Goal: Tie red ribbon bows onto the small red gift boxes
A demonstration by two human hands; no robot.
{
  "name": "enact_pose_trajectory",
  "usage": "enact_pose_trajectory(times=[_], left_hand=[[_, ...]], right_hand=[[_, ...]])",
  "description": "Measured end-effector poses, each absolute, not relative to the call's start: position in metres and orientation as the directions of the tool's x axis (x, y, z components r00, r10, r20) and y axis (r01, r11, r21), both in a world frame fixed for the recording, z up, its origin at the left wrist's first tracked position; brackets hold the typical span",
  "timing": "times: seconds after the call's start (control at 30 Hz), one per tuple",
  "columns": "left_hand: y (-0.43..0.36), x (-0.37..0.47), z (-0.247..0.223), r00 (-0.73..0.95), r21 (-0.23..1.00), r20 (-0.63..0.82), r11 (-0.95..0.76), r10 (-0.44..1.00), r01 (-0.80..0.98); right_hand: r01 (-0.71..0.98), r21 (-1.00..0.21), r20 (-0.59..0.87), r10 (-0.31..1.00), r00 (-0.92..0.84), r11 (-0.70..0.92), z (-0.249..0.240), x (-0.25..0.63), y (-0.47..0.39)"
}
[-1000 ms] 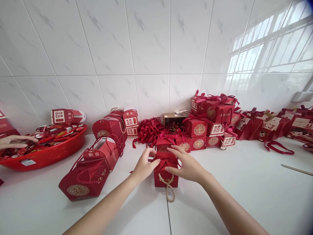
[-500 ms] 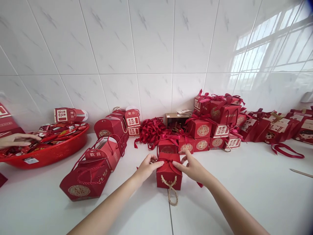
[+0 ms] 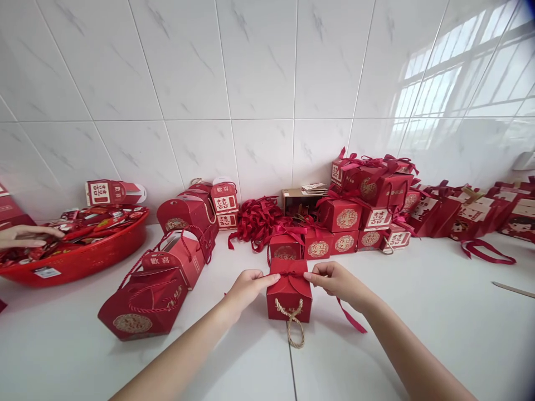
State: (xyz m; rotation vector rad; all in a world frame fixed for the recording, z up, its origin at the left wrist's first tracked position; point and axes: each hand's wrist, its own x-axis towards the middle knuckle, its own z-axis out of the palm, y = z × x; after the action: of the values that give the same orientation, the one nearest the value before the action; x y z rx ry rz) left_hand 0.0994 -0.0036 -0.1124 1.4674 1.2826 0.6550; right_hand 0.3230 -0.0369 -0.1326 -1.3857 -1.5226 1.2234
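A red gift box (image 3: pixel 288 306) stands upright on the white table in front of me, with a twisted beige rope handle (image 3: pixel 296 334) hanging down its near side. Across its top runs a dark red ribbon (image 3: pixel 351 318), knotted at the middle. My left hand (image 3: pixel 249 288) is closed in a pinch on the ribbon at the left of the knot, its thumb over the lid's edge. On the other side my right hand (image 3: pixel 340 284) pinches the ribbon between thumb and forefinger, and a loose tail hangs below it onto the table.
Larger red boxes with cord handles (image 3: pixel 142 306) stand at left. Behind are a ribbon heap (image 3: pixel 257 220) and stacked, ribboned boxes (image 3: pixel 346 217). Another person's hand (image 3: pixel 29 236) reaches into a red basin (image 3: pixel 96 249) of packets. Far right lies a thin pointed object (image 3: pixel 512 289).
My right hand's fingers have drawn in from spread over the box to a pinch on the ribbon, pulled slightly right. More of the ribbon tail shows. My left hand has shifted slightly left.
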Motion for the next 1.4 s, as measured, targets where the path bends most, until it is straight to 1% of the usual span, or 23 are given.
enact_pose_trajectory(times=[0.13,0.3,0.37,0.47,0.6,0.7,0.77,0.8,0.87,0.93,1.03,1.07,1.13,1.2,1.23,1.3,1.37,1.4], left_hand=[[-0.009,0.093,-0.107,0.282,0.914,-0.227,0.104,0.932,0.392],[-0.004,0.079,-0.115,0.314,0.915,-0.138,-0.001,0.939,0.404],[-0.004,0.076,-0.118,0.331,0.921,-0.127,-0.013,0.935,0.389],[-0.006,0.076,-0.117,0.354,0.934,-0.152,0.017,0.923,0.357],[-0.005,0.074,-0.113,0.422,0.949,-0.179,0.042,0.889,0.314],[0.0,0.071,-0.111,0.457,0.933,-0.15,-0.027,0.877,0.358],[0.003,0.07,-0.109,0.45,0.9,-0.076,-0.133,0.89,0.415],[0.003,0.07,-0.107,0.422,0.875,-0.012,-0.195,0.906,0.443],[0.0,0.073,-0.101,0.354,0.809,0.161,-0.329,0.921,0.487],[-0.008,0.081,-0.095,0.37,0.729,0.307,-0.467,0.877,0.501],[-0.024,0.099,-0.089,0.505,0.596,0.396,-0.633,0.767,0.493],[-0.028,0.105,-0.089,0.523,0.549,0.419,-0.665,0.743,0.505],[-0.031,0.115,-0.091,0.504,0.455,0.484,-0.698,0.715,0.553],[-0.029,0.12,-0.094,0.463,0.383,0.547,-0.7,0.697,0.602],[-0.027,0.121,-0.095,0.44,0.356,0.578,-0.698,0.687,0.622],[-0.023,0.12,-0.097,0.388,0.317,0.647,-0.695,0.656,0.646],[-0.02,0.118,-0.099,0.338,0.289,0.708,-0.691,0.62,0.663],[-0.02,0.117,-0.099,0.319,0.28,0.727,-0.687,0.608,0.671]], right_hand=[[0.322,-0.947,-0.039,0.995,-0.096,-0.006,-0.133,0.334,-0.033],[0.343,-0.939,-0.041,0.993,-0.108,-0.001,-0.131,0.341,-0.034],[0.332,-0.943,-0.05,0.991,-0.126,-0.005,-0.13,0.341,-0.035],[0.273,-0.962,-0.064,0.98,-0.188,-0.01,-0.128,0.34,-0.038],[0.156,-0.987,-0.087,0.939,-0.334,-0.036,-0.128,0.344,-0.044],[0.075,-0.995,-0.093,0.908,-0.409,-0.068,-0.128,0.347,-0.047],[0.021,-0.996,-0.087,0.901,-0.425,-0.086,-0.126,0.346,-0.049],[-0.008,-0.996,-0.075,0.901,-0.428,-0.087,-0.124,0.345,-0.05],[-0.065,-0.996,-0.028,0.905,-0.425,-0.062,-0.117,0.341,-0.052],[-0.118,-0.993,0.034,0.911,-0.411,-0.016,-0.109,0.335,-0.054],[-0.158,-0.987,0.095,0.909,-0.405,0.033,-0.097,0.326,-0.056],[-0.163,-0.986,0.106,0.907,-0.408,0.042,-0.094,0.323,-0.057],[-0.167,-0.985,0.119,0.905,-0.409,0.054,-0.088,0.32,-0.059],[-0.143,-0.988,0.11,0.915,-0.389,0.059,-0.085,0.318,-0.063],[-0.1,-0.993,0.097,0.924,-0.369,0.065,-0.084,0.319,-0.065],[0.063,-0.995,0.055,0.945,-0.322,0.079,-0.083,0.319,-0.069],[0.252,-0.966,-0.006,0.965,-0.263,0.062,-0.085,0.318,-0.071],[0.315,-0.948,-0.034,0.972,-0.234,0.043,-0.086,0.317,-0.072]])
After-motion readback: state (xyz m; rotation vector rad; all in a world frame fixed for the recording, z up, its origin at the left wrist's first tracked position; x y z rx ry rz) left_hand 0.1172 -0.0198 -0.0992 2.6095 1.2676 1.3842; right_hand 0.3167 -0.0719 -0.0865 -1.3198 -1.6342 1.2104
